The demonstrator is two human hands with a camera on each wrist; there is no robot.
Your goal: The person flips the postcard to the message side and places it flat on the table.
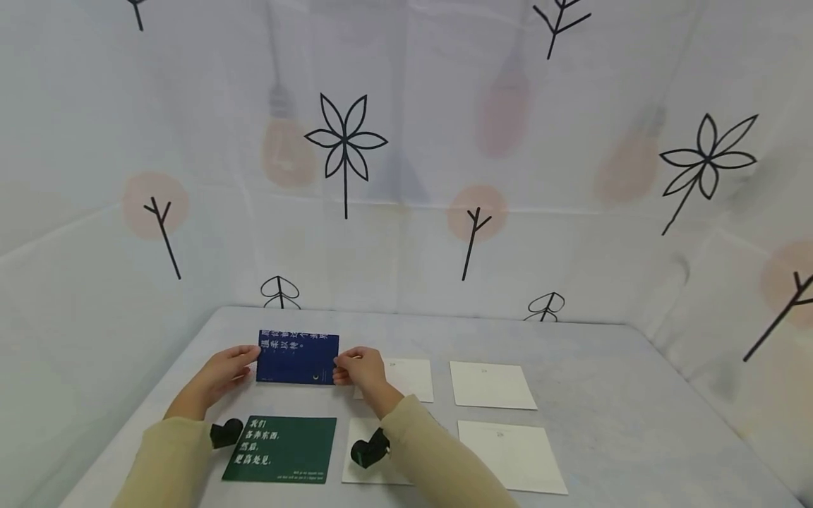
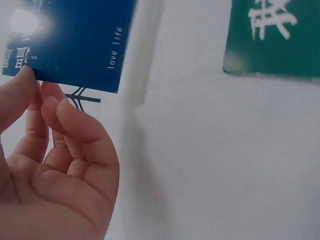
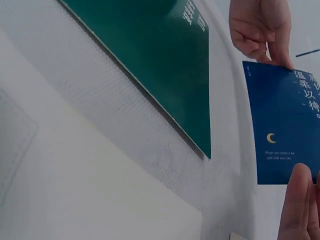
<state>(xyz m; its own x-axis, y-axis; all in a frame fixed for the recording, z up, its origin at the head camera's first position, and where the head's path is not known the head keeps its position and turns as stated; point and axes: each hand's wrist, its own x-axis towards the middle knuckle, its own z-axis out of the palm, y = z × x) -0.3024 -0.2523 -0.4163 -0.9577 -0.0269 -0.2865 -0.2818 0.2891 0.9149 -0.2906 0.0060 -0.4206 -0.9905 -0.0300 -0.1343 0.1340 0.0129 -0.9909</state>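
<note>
A dark blue card [image 1: 297,361] with white Chinese characters and a small yellow moon is held up off the table between both hands. My left hand [image 1: 224,372] pinches its left edge between thumb and fingers, which the left wrist view shows close up on the blue card [image 2: 75,45]. At the card's opposite edge, my right hand [image 1: 363,372] pinches it near the lower corner; in the right wrist view the fingers [image 3: 298,200] lie against the blue card [image 3: 275,115]. Below it on the table lies a green card [image 1: 282,451] with white writing.
Several white cards lie to the right in two rows, among them an upper-right one [image 1: 492,386] and a lower-right one [image 1: 511,455]. The right forearm partly covers others. A patterned white cloth [image 1: 406,261] hangs behind the pale table [image 1: 603,409].
</note>
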